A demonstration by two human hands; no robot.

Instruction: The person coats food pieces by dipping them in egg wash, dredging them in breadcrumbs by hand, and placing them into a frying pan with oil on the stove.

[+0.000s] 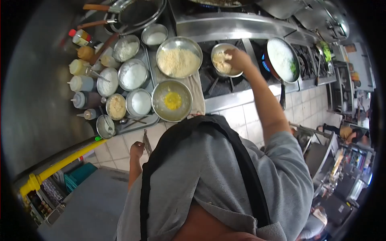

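My right hand (pixel 240 60) reaches into a small metal bowl (pixel 215 48) on the stove grate. Its bent fingers touch the pale, crumb-coated food (pixel 220 63) inside, and their tips are partly hidden. To the left of that bowl is a larger metal bowl of breadcrumbs (pixel 179 62). Nearer to me, another metal bowl (pixel 157 107) holds yellow beaten egg (pixel 173 100). Low at my left side, my left hand (pixel 138 149) has its fingers curled; what they hold, if anything, I cannot make out. A dark, narrow strip (pixel 147 141) shows beside it.
A frying pan (pixel 282 60) with white bubbling contents and something green sits over a blue flame at right, handle toward me. Several bowls of white powder (pixel 132 75) fill a tray at left. Squeeze bottles (pixel 81 83) line the wall. A yellow pipe (pixel 60 162) runs lower left.
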